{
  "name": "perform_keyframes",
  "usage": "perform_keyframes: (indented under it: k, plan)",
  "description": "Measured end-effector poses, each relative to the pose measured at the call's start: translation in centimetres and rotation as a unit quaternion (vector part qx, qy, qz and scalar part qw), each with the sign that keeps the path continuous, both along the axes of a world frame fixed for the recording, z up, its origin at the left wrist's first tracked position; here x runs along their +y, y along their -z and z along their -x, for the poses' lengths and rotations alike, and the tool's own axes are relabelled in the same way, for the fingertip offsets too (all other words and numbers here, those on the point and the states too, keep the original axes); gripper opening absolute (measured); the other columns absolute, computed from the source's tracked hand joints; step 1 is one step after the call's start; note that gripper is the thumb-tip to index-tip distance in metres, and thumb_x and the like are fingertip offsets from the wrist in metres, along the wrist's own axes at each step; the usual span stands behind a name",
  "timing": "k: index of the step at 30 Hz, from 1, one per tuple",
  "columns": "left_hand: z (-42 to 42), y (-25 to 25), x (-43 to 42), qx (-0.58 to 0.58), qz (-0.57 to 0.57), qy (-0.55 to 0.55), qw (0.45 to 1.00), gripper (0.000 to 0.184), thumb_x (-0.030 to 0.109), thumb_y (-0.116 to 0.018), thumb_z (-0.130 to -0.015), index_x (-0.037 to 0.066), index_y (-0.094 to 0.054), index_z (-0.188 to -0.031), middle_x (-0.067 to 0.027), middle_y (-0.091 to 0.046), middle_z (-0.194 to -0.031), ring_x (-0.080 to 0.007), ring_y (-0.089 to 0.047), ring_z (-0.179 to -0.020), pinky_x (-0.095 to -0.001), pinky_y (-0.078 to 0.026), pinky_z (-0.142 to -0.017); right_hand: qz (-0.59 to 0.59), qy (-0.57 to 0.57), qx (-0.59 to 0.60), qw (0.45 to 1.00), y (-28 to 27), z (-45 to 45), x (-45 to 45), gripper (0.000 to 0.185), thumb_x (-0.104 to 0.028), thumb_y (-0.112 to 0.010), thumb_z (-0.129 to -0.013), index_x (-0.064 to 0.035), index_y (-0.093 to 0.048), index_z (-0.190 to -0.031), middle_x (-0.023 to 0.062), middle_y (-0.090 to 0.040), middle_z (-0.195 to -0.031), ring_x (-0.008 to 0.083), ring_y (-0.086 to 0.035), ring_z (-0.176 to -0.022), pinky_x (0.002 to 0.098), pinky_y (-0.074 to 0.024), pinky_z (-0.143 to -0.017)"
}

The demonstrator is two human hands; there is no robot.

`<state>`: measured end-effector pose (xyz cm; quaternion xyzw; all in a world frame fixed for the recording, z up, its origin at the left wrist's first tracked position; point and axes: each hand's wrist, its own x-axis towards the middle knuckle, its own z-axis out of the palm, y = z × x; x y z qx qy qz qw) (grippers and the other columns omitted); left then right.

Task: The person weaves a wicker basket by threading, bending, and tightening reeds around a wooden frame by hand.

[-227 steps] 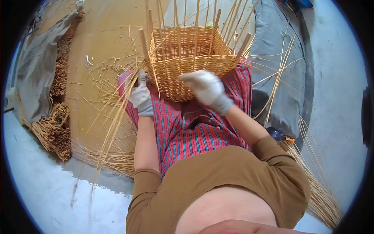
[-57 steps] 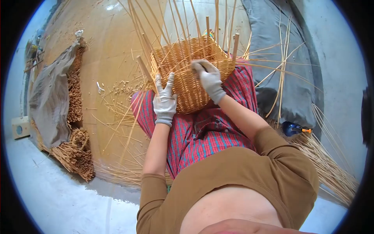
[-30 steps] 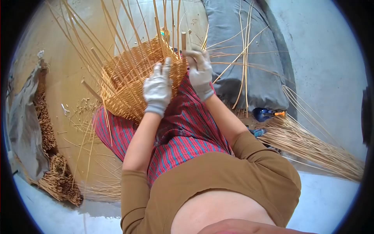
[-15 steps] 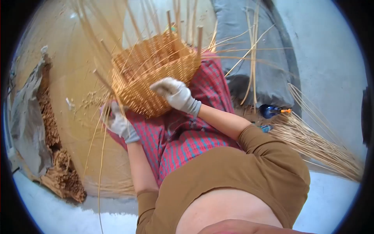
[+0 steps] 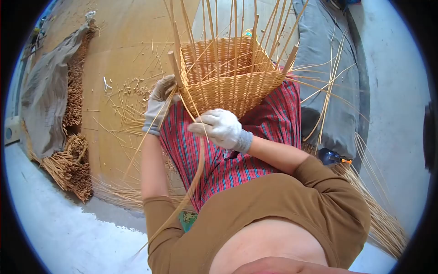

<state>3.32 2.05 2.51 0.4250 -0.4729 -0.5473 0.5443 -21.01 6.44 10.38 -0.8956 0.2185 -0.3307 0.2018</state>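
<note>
1. Tan sheeting covers the floor to my left, strewn with clippings and loose strands; dark grey cloth spreads to my right, thin rods lying across it.
2. Red plaid cloth drapes my lap, and the wicker basket rests there at my knees, its mouth tipped so I see the woven inside. Thick posts stand at its corners, and thin stakes rise from the walls.
3. My gloved left hand curls at the basket's near left corner, strands at its fingers; the fingertips are partly hidden, so I cannot tell how firmly it grips.
4. My gloved right hand is just below that corner, fingers pressed together, pinching a long strand that trails down past my left sleeve.
5. Cut sticks lie stacked far left, partly under a grey cover; a bundle of long rods lies beside my right elbow.
</note>
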Motion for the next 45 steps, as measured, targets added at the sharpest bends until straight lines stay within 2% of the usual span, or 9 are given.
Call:
perform_keyframes:
  k: [8,12,27,30,32,36,37,39,45]
  plan:
    - [2.5,0.1,-1.2,-0.154,0.014,0.007,0.988,0.034,-0.002,-0.075,-0.082,0.012,-0.064,-0.111,-0.0055,-0.047,-0.129,-0.0197,-0.053,-0.121,-0.0326,-0.046,-0.104,-0.525,0.297,-0.278,0.748,4.2,4.0,-4.4,0.028,0.01,-0.059,-0.091,-0.0012,-0.07,-0.114,0.008,-0.07,-0.114,0.0163,-0.068,-0.104,0.0277,-0.0586,-0.086]
    - [6.2,1.5,-0.7,-0.06,0.011,-0.151,0.987,0.026,-0.007,-0.069,-0.087,0.011,-0.059,-0.102,-0.001,-0.053,-0.107,-0.0108,-0.054,-0.093,-0.0248,-0.048,-0.078,0.0,0.198,-0.102,0.975,0.1,-2.9,-12.2,0.054,-0.002,-0.064,-0.091,-0.0189,-0.055,-0.141,0.0184,-0.066,-0.124,0.0283,-0.069,-0.107,0.0314,-0.0582,-0.081]
    - [8.0,2.0,-0.8,0.111,-0.08,-0.223,0.965,0.024,0.012,-0.078,-0.088,0.01,-0.062,-0.106,0.0056,-0.06,-0.085,-0.0054,-0.055,-0.076,-0.0224,-0.045,-0.067,-0.237,0.211,0.161,0.935,-2.2,-5.9,-13.0,0.098,0.002,-0.061,-0.085,-0.0349,-0.011,-0.16,0.0288,-0.032,-0.156,0.04,-0.066,-0.11,0.0392,-0.0565,-0.088]
    - [8.7,1.6,-1.8,0.053,-0.068,-0.274,0.958,0.024,0.008,-0.078,-0.086,0.008,-0.063,-0.104,0.0053,-0.06,-0.084,-0.006,-0.056,-0.077,-0.0217,-0.046,-0.069,-0.073,0.22,-0.174,0.957,1.2,-6.0,-14.4,0.09,0.006,-0.052,-0.091,-0.027,-0.009,-0.162,0.0237,-0.047,-0.146,0.0339,-0.067,-0.109,0.0362,-0.0604,-0.08]
    - [9.1,2.2,-1.5,0.081,-0.039,-0.298,0.95,0.04,0.005,-0.079,-0.084,0.006,-0.059,-0.119,0.0002,-0.062,-0.097,-0.01,-0.059,-0.088,-0.0242,-0.049,-0.079,-0.353,0.078,-0.375,0.854,0.8,-1.1,-11.9,0.073,0.007,-0.047,-0.095,-0.0196,-0.022,-0.158,0.0183,-0.059,-0.132,0.0274,-0.069,-0.104,0.0319,-0.0616,-0.075]
    - [10.5,3.0,-1.2,0.073,-0.007,-0.369,0.927,0.06,0.002,-0.079,-0.083,0.004,-0.048,-0.134,-0.0058,-0.061,-0.116,-0.0157,-0.061,-0.1,-0.029,-0.051,-0.09,-0.315,0.062,-0.339,0.884,8.7,6.2,-4.8,0.021,-0.006,-0.054,-0.101,-0.0075,-0.053,-0.122,0.0137,-0.066,-0.115,0.0236,-0.07,-0.098,0.0306,-0.0599,-0.065]
    - [11.3,2.6,-1.4,0.022,0.048,-0.424,0.904,0.06,0.002,-0.078,-0.084,0.005,-0.046,-0.135,-0.0059,-0.061,-0.116,-0.0161,-0.061,-0.098,-0.0302,-0.052,-0.09,-0.582,-0.053,-0.466,0.664,6.6,5.9,-2.0,0.022,-0.012,-0.04,-0.108,-0.0083,-0.061,-0.115,0.0179,-0.064,-0.117,0.0273,-0.069,-0.093,0.0288,-0.0541,-0.058]
    - [11.8,4.2,0.1,-0.075,0.042,-0.443,0.892,0.05,0.0,-0.074,-0.086,0.004,-0.051,-0.13,-0.0084,-0.061,-0.116,-0.0186,-0.061,-0.1,-0.0314,-0.052,-0.089,-0.375,-0.021,-0.467,0.8,8.3,5.2,-1.7,0.019,-0.015,-0.048,-0.106,-0.0095,-0.065,-0.111,0.0142,-0.068,-0.112,0.0225,-0.069,-0.087,0.0252,-0.0519,-0.056]
    - [16.7,-4.5,0.2,-0.292,0.104,-0.278,0.909,0.031,0.014,-0.061,-0.097,0.014,-0.054,-0.127,-0.0148,-0.07,-0.108,-0.0326,-0.068,-0.1,-0.0455,-0.053,-0.078,-0.456,0.308,-0.383,0.742,7.8,11.2,-7.3,0.01,-0.009,-0.062,-0.099,-0.0071,-0.065,-0.109,0.0097,-0.073,-0.106,0.0159,-0.072,-0.086,0.0247,-0.0554,-0.058]
